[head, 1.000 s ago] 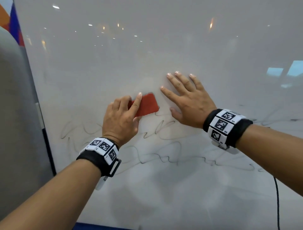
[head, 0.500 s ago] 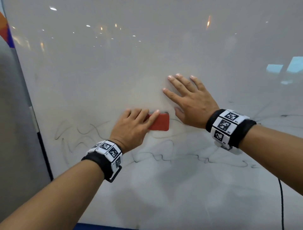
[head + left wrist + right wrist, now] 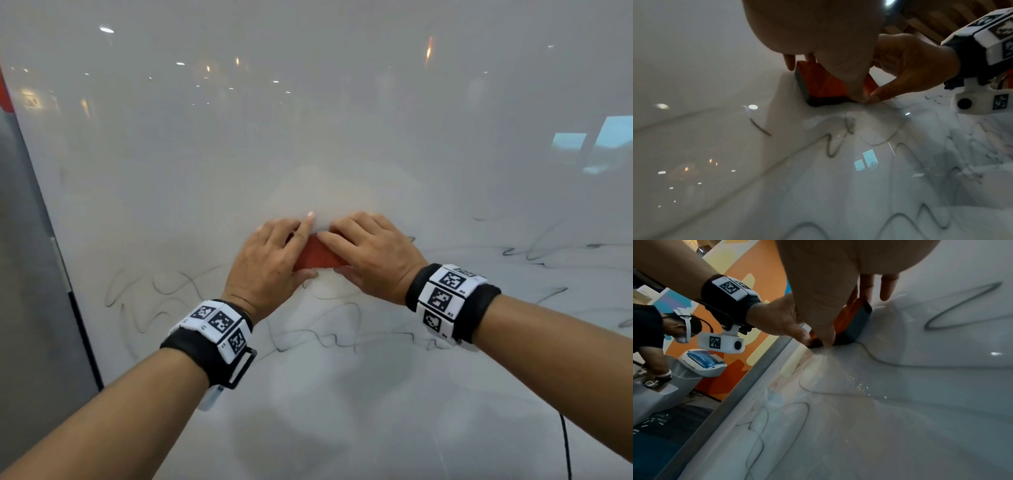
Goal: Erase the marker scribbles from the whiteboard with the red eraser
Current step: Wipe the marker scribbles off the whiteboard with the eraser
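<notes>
Red eraser [image 3: 317, 257]: pressed flat on the whiteboard [image 3: 342, 137], just above the scribbles [image 3: 329, 337].
Left hand [image 3: 270, 270]: I gripped its left end.
Right hand [image 3: 373, 255]: I clasped its right end.

The red eraser [image 3: 846, 321] stands tilted on the whiteboard [image 3: 900, 418], its dark felt edge touching the surface. The right hand [image 3: 828, 288] fills the top of the view, its thumb reaching down to the eraser's near end and two fingers [image 3: 888, 287] lying along its far side. The left hand [image 3: 777, 321] meets the same end from the left, its thumb on the eraser. A tagged wristband [image 3: 731, 288] and a small white camera [image 3: 721, 342] sit on that wrist. Marker scribbles [image 3: 962, 305] loop right of the eraser and trail below it. Left of the whiteboard's grey frame [image 3: 760, 368] are an orange patterned wall [image 3: 756, 272] and a white bin [image 3: 702, 361].
</notes>
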The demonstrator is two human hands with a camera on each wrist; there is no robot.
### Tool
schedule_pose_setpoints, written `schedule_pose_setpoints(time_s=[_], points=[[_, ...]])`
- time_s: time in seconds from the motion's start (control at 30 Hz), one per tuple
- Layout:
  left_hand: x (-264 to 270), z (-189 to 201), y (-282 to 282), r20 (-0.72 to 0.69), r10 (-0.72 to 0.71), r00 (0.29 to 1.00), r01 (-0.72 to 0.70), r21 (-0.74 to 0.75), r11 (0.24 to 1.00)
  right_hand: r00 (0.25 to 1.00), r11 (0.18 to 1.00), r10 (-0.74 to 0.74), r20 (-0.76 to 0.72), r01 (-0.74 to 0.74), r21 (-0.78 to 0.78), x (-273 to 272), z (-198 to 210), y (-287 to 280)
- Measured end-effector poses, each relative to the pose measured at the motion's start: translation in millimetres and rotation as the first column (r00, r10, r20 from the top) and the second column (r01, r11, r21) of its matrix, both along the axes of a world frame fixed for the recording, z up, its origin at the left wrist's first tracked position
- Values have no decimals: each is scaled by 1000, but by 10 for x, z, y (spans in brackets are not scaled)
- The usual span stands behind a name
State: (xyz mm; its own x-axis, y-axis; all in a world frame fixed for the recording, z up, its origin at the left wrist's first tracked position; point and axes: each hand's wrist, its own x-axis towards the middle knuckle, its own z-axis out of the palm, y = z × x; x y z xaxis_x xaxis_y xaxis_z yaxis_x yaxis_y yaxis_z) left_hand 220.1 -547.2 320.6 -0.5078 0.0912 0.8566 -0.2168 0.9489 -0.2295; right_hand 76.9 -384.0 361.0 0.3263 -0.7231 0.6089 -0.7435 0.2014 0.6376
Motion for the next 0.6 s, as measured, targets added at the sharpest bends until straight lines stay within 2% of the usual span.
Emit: schedule_pose_setpoints(time_s=[0.2,0.37,0.43,0.5,0.57,0.6], points=[[204,274,-221,106,153,982,-137,-144,980,999,996,5,43,-1,-85,-81,90,51],[188,285,-211,153,217,964,-200,-120,972,992,982,-26,122,48,-182,-80,34,77],[185,288,-205,152,235,960,-218,-118,969,994,988,-44,96,58,-145,-81,-23,78],[175,287,-202,159,247,956,-230,-119,966,999,999,-48,-5,48,-25,-111,-89,119],[166,281,-193,180,259,949,-240,-121,963,996,996,-41,-85,47,70,-184,-45,227],[164,278,-187,190,267,945,-247,-121,961,995,996,-47,-91,53,66,-231,28,290]])
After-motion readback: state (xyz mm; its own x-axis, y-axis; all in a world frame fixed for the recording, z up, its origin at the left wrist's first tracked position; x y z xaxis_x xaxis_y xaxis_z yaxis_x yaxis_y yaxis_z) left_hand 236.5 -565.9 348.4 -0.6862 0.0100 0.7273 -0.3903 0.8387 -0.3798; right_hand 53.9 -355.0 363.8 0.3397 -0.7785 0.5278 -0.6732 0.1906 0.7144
